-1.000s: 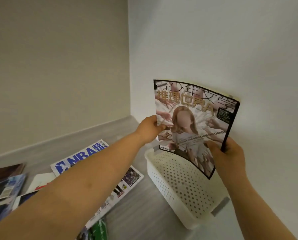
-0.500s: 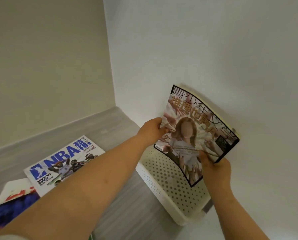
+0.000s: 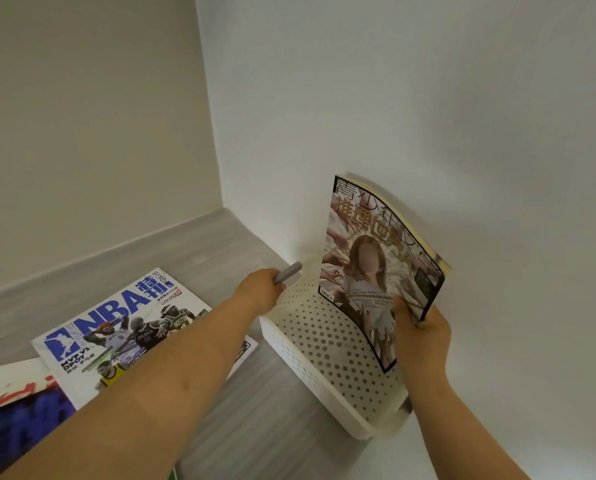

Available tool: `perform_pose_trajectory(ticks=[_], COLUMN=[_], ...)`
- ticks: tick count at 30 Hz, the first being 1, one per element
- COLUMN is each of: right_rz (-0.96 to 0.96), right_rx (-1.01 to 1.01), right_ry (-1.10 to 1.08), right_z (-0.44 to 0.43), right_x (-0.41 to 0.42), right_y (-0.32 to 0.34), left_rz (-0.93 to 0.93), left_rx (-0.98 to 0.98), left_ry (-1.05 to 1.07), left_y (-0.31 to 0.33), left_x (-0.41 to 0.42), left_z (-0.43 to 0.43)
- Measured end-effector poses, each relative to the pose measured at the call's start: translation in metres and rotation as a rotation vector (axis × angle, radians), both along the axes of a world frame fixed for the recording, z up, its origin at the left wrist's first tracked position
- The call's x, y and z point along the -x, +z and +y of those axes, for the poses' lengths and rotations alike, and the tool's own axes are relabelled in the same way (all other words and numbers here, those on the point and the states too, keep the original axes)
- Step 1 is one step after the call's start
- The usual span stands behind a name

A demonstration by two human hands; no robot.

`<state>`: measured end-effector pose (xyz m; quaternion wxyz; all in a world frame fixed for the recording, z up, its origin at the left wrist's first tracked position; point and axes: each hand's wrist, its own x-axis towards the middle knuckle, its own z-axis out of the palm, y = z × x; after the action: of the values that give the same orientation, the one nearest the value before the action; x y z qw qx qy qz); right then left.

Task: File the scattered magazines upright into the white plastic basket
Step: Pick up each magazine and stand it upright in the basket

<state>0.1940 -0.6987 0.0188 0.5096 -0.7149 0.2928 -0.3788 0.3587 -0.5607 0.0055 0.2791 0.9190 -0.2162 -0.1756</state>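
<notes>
While the right hand (image 3: 423, 336) pinches the magazine (image 3: 376, 271) at its lower corner, thumb on the cover and fingers behind, the sheet stands nearly upright over the white plastic basket (image 3: 324, 344), its lower edge inside the basket and its back close to the wall at 3 o'clock; whether the edge rests on the basket floor cannot be told. The left hand (image 3: 260, 292) is closed around the grey handle (image 3: 287, 273) at the basket's far end, toward 12 o'clock, steadying the container. Treat the magazine as light, thin and flexible: the cover already bows outward along the unsupported edge, and glossy paper is likely to slip under a loose pinch. Grip near the spine or bottom edge, where the bound pages are stiffest, and avoid holding a single page. Expect slumping once released, since nothing else stands in the basket. Further magazines, including an NBA issue (image 3: 123, 327), lie flat on the grey surface (image 3: 272, 427) at 9 o'clock.
</notes>
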Motion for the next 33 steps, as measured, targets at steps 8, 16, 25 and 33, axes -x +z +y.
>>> perform_pose_trajectory(ticks=[8, 16, 25, 33], right_rz=[0.115, 0.102, 0.252, 0.320], right_rx=[-0.038, -0.081, 0.028, 0.071], right_ry=[-0.041, -0.032, -0.012, -0.049], right_z=[0.001, 0.000, -0.020, -0.028], right_x=[-0.023, -0.034, -0.013, 0.014], right_y=[-0.013, -0.009, 0.003, 0.005], left_rz=[0.013, 0.010, -0.036, 0.036], left_rx=[-0.055, -0.066, 0.182, 0.244], left_ry=[-0.004, -0.019, -0.206, -0.208], left_y=[0.005, 0.007, 0.022, 0.027], left_x=[-0.006, -0.014, 0.008, 0.017], left_z=[0.008, 0.013, -0.029, -0.043])
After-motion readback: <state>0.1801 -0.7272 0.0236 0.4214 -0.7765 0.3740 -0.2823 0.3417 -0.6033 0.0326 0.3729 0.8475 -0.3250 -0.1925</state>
